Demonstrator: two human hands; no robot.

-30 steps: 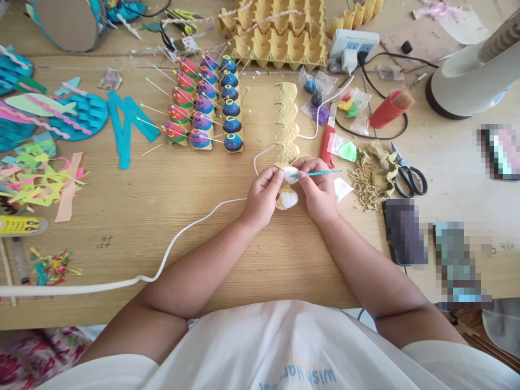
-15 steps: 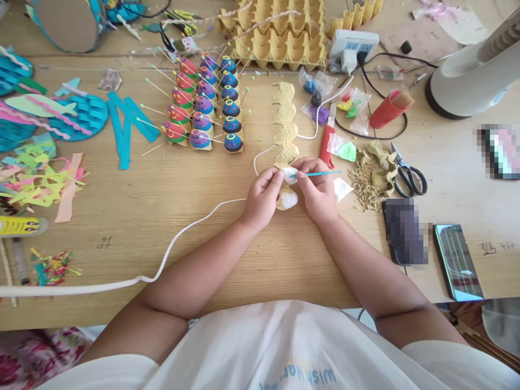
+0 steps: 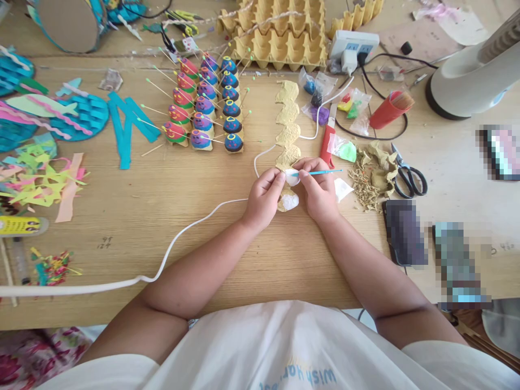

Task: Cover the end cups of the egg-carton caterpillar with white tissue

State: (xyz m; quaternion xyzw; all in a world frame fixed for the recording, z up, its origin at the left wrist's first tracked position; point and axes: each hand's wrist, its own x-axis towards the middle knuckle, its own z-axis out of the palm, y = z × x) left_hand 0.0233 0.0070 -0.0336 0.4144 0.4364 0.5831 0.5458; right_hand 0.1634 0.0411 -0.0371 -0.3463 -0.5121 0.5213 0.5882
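A bumpy strip cut from an egg carton (image 3: 288, 131) runs away from me on the wooden table. White clay (image 3: 290, 202) covers part of its nearest cup, and more white shows on the cup between my hands. My left hand (image 3: 265, 196) pinches the strip's left edge there, fingertips closed. My right hand (image 3: 320, 189) holds a thin blue modelling tool (image 3: 320, 173) between thumb and fingers, its tip against the white clay. A small white piece (image 3: 343, 189) lies just right of my right hand.
Painted egg-cup strips (image 3: 202, 112) with pins stand at the back left. A red-handled knife (image 3: 328, 138), carton scraps (image 3: 371, 176) and black scissors (image 3: 408, 176) lie to the right. A white cable (image 3: 179, 238) crosses the table; egg trays (image 3: 280, 49) sit behind.
The carton strip has shifted very slightly to the right. Both hands keep nearly the same place, with the blue tool still at the white clay.
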